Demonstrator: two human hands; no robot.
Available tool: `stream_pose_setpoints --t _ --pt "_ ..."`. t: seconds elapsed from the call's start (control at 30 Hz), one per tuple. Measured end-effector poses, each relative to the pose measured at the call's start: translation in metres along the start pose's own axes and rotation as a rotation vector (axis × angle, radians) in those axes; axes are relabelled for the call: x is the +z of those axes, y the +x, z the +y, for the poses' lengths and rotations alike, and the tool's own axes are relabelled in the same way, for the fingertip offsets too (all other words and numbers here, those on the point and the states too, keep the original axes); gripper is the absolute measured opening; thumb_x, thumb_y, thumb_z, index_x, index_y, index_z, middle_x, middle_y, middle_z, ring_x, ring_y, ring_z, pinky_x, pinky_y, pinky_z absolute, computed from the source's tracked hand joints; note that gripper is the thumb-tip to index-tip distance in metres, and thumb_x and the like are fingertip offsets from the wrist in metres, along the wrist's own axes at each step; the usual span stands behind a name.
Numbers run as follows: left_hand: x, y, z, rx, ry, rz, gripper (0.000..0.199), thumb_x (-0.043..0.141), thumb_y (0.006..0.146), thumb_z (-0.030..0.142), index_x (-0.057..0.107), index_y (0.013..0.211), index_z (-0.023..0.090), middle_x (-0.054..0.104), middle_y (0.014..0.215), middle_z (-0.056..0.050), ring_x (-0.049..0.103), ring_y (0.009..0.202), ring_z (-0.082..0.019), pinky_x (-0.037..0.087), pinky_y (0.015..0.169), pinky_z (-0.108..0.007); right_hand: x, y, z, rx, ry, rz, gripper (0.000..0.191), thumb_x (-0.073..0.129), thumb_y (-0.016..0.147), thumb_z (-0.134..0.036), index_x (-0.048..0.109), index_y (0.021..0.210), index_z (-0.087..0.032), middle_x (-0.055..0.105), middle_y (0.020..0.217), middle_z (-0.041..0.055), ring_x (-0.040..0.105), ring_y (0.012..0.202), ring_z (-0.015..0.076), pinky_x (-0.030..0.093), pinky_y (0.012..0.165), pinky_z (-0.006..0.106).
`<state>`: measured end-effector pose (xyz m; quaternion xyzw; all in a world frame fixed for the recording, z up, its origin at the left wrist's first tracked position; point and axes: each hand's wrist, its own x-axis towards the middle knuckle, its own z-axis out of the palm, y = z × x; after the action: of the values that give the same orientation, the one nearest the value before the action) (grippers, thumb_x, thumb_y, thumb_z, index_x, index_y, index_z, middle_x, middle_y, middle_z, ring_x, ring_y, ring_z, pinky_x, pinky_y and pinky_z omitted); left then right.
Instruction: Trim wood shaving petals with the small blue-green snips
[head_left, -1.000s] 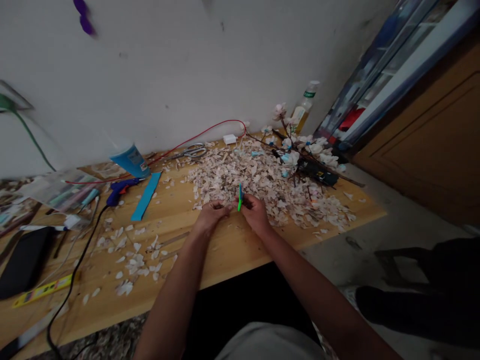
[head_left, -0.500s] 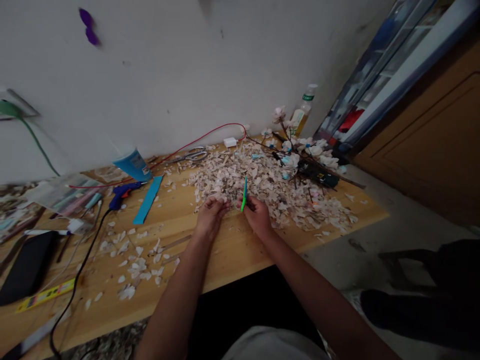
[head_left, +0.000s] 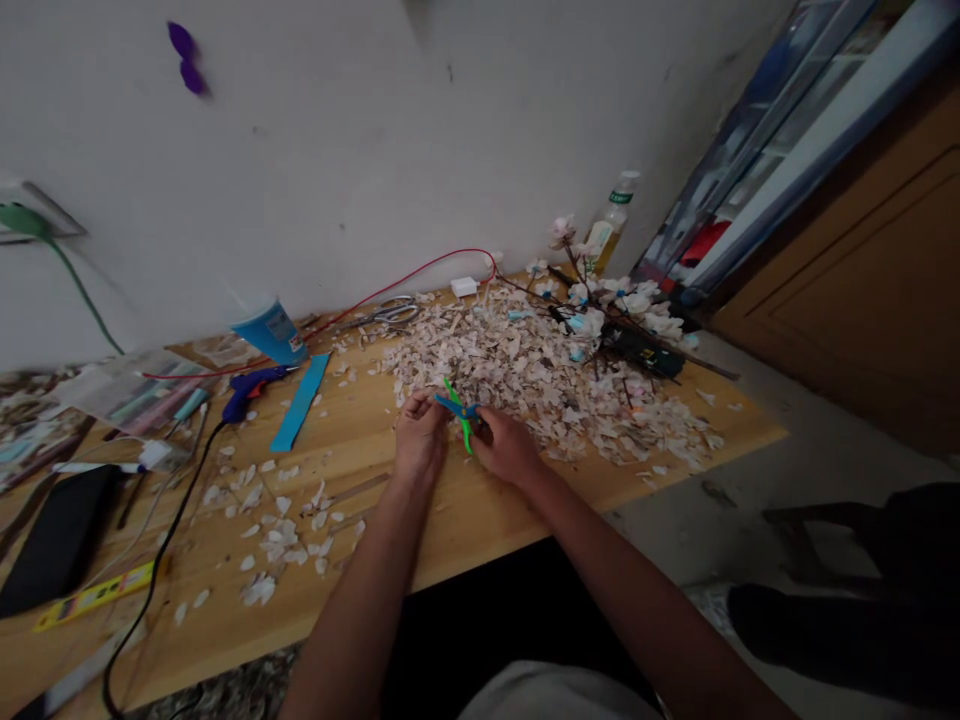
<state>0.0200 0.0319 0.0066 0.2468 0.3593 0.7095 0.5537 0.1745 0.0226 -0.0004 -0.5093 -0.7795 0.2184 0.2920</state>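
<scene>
My right hand (head_left: 504,440) is closed around a small pair of green and blue scissors (head_left: 463,412). Their blades are spread apart and point toward my left hand (head_left: 421,428). The fingers of that left hand are pinched together close to the blue blade; whatever lies between them is too small to make out. Just beyond both hands spreads a big heap of pale, dried petals (head_left: 480,350) on the wooden table (head_left: 337,540).
A blue cup (head_left: 271,332), a glue gun (head_left: 255,390) and a blue strip (head_left: 300,402) stand left. Metal scissors (head_left: 394,311) lie at the back. Flowering branches (head_left: 592,310) and a bottle (head_left: 609,225) are at the right. A black phone (head_left: 60,540) lies far left.
The scissors have turned from upright and closed-looking to spread blades aimed left. My right hand has moved slightly left and down, closer to my left hand.
</scene>
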Motion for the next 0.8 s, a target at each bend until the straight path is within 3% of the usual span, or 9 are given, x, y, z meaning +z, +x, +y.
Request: stream_pose_setpoints --t 0.8 --pt "0.0007 -0.0005 -0.0027 -0.003 0.059 0.033 0.027 0.088 0.064 0.031 0.068 0.078 0.020 0.069 0.077 0.001 0.062 0.069 -0.011 0.050 0.073 -0.025 0.0050 0.0014 0.0026 0.038 -0.069 0.021 0.022 0.059 0.087 -0.029 0.067 0.106 -0.023 0.072 0.092 0.0049 0.063 0.081 0.0214 0.039 0.068 0.030"
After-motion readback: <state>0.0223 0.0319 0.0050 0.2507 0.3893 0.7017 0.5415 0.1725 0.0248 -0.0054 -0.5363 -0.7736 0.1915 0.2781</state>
